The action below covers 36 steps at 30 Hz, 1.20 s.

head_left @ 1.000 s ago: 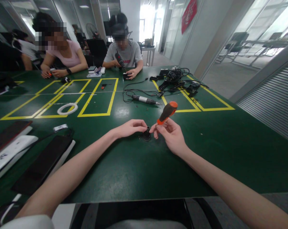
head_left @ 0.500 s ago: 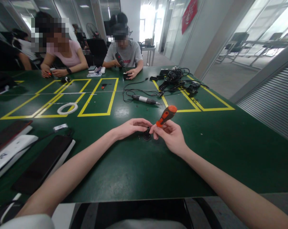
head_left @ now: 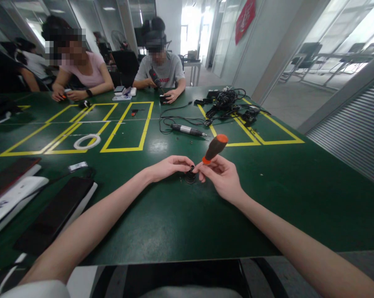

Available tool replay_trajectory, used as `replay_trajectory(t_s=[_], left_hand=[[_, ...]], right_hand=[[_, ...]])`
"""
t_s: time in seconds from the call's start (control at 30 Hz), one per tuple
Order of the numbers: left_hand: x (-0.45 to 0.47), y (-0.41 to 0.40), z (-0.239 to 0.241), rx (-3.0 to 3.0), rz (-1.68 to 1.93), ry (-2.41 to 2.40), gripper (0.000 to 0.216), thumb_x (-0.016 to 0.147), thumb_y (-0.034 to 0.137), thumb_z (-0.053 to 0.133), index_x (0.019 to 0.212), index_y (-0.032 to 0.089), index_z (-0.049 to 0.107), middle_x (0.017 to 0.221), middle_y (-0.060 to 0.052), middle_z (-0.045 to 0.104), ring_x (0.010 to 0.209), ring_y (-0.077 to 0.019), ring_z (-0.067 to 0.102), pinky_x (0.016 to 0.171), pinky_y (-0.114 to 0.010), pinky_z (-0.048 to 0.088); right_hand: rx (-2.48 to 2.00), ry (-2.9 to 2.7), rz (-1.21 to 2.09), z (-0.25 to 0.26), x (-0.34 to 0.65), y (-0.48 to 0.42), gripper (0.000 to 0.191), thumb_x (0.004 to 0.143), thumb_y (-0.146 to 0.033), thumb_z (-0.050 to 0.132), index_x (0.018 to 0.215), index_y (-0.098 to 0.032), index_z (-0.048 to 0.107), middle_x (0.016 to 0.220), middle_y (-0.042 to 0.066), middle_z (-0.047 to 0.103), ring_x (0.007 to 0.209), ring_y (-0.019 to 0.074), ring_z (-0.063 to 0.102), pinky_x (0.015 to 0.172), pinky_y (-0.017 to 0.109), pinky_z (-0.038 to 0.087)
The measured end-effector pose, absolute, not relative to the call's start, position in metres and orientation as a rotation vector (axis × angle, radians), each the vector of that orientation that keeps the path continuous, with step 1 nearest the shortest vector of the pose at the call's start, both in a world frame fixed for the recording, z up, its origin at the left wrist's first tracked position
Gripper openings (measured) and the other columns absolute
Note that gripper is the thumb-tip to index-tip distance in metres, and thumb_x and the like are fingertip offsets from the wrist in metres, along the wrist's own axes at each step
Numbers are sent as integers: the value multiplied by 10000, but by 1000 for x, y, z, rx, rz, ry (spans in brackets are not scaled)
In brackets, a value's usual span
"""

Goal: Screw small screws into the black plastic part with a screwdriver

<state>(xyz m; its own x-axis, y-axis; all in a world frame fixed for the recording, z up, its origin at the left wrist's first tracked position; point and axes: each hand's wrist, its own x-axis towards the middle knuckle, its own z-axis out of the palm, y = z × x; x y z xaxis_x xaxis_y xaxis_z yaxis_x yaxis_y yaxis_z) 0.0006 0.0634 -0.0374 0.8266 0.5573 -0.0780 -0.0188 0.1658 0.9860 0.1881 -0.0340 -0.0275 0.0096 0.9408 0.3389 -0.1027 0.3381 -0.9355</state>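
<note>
My right hand (head_left: 221, 176) is closed around a screwdriver (head_left: 216, 148) with an orange and dark grey handle. The handle leans up and to the right; its tip is hidden by my fingers. Between both hands a small dark round part (head_left: 190, 176) with a short upright tube stands on the green table (head_left: 162, 215). The fingers of my left hand (head_left: 171, 167) are closed on its left side, near the top of the tube. My right fingertips are at the tube's right side. A few tiny bits lie just left of the part.
An electric screwdriver (head_left: 188, 130) with its cable lies ahead, before a tangle of black cables (head_left: 226, 101). A white ring (head_left: 87, 142) rests within yellow tape lines. Phones and a white power strip (head_left: 16, 200) lie left. Two people work across the table, one holding a power driver (head_left: 155, 77).
The screwdriver handle has turned in my right hand and shifted slightly left. My left fingers have moved a little at the dark part, which stays in place.
</note>
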Motion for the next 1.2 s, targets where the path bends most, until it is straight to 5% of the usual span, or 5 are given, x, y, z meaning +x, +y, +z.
replay_trajectory(t_s=[0.33,0.53,1.2], left_hand=[[0,65,-38,1396,429,490,225,793,308,831,942,160,750,952,-25,722,927,-154,631,935,-321,441],[-1,64,-38,1372,370,435,410,634,174,918,972,159,688,946,-13,720,858,-134,652,862,-319,486],[-1,62,-34,1492,369,432,427,684,182,899,1029,158,649,955,-6,686,774,-91,582,749,-269,449]], right_hand=[[-844,-1267,1031,-29,189,-32,335,837,-494,814,919,-203,669,731,13,751,544,130,668,537,273,583],[-913,-1296,979,-29,190,-33,336,824,-498,823,825,-194,679,692,12,721,555,127,648,546,272,578],[-883,-1312,998,-26,190,-31,384,843,-563,781,802,-192,691,722,20,709,533,115,612,534,280,557]])
